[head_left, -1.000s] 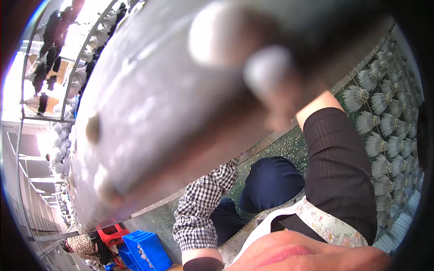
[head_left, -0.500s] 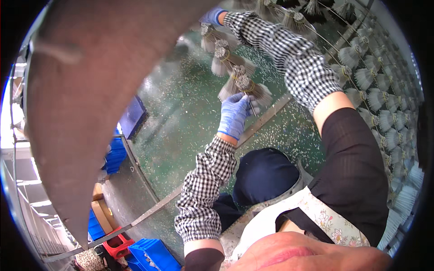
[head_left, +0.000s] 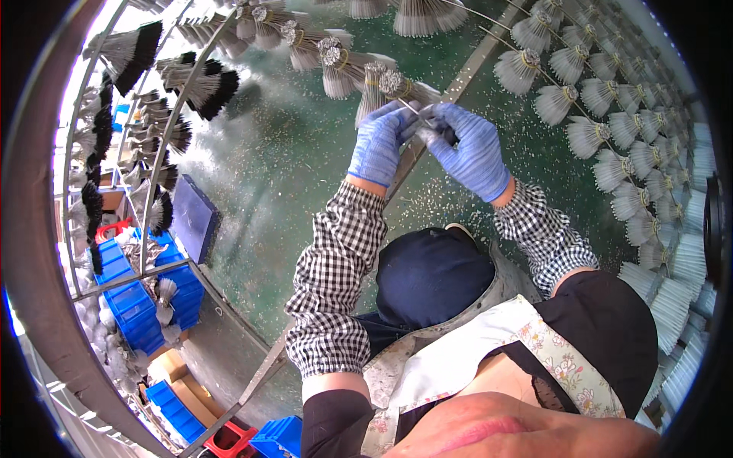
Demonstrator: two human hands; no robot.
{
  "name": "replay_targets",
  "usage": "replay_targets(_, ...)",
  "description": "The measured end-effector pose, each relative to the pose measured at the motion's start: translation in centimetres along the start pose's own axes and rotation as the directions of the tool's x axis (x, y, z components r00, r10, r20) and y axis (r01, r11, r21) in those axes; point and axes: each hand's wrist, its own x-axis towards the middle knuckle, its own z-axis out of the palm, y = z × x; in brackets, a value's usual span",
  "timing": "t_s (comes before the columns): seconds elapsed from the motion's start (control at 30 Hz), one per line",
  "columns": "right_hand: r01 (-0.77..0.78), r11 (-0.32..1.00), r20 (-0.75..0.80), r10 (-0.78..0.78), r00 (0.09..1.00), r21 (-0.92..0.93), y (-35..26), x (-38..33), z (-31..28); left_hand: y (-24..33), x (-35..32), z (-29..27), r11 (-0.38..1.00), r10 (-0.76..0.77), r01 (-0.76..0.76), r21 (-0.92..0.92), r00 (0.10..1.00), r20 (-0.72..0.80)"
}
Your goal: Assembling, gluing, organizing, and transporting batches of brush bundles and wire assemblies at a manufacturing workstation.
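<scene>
My left hand (head_left: 376, 149), in a blue knit glove, is closed around the near end of a thin metal rod (head_left: 408, 106). My right hand (head_left: 471, 149), gloved alike, meets it there, its thumb and fingers pinched at the rod's tip; the exact grip is partly hidden. Just beyond my fingers, a row of pale bristle bundles (head_left: 374, 88), tied with yellowish bands and tufted with grey heads, runs away to the upper left. The closest bundle touches or nearly touches my left fingertips.
Rods of similar bundles (head_left: 553, 103) hang along the right side. To the left, a metal rack (head_left: 164, 137) carries dark-tipped bundles (head_left: 200, 85). Blue bins (head_left: 134, 305), a dark blue panel (head_left: 194, 217) and a red stool (head_left: 229, 441) stand lower left. A metal bar (head_left: 405, 172) crosses the green floor.
My right hand has come back from the far upper end of the bundles to meet my left. The big brown surface that covered the left side has mostly left the view, uncovering the rack.
</scene>
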Motion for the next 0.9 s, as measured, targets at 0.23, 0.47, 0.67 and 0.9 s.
replay_targets(0.23, -0.050, 0.988, -0.105, 0.035, 0.994, -0.147, 3.9, -1.3, 0.9, 0.4, -0.1, 0.7, 1.000, 0.004, -0.003, -0.003, 0.990, 0.140)
replay_targets(0.47, -0.125, 0.992, -0.195, 0.128, 0.973, 0.028, 5.8, -1.1, 1.6, 0.1, 1.0, 1.8, 0.999, 0.017, -0.022, 0.049, 0.996, 0.089)
replay_targets(0.67, -0.162, 0.982, -0.199, 0.140, 0.970, -0.099, 7.0, 0.2, 0.9, -0.8, 3.2, 1.5, 0.978, 0.117, -0.137, 0.157, 0.984, 0.132)
replay_targets(0.9, -0.049, 0.957, -0.154, 0.004, 0.988, -0.287, 7.9, 1.2, 0.5, 0.2, 1.4, 2.0, 0.882, 0.161, -0.122, 0.454, 0.986, -0.048)
